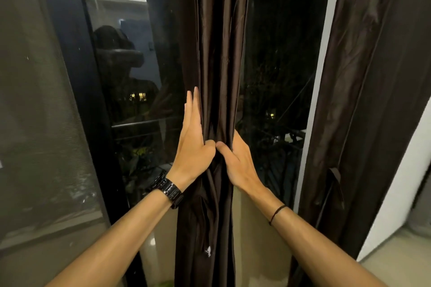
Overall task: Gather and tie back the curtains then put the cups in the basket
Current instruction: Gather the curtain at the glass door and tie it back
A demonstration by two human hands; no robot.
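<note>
The dark brown glossy fabric curtain (219, 53) hangs gathered into a narrow vertical bundle at the centre of the view, in front of the dark glass window pane (275, 65). The left hand (193, 147), with a black link-band wristwatch (169, 190), lays straight fingers along the bundle's left side and hooks its thumb over the front folds. The right hand (240, 161), with a thin black cord bracelet (276, 213), grasps the bundle's right side, thumb in front, fingers hidden behind the fabric.

On the wrist of my left hand (193, 144) I wear a black metal-link watch (169, 190); behind my right hand (238, 158), a thin black cord (277, 213).
</note>
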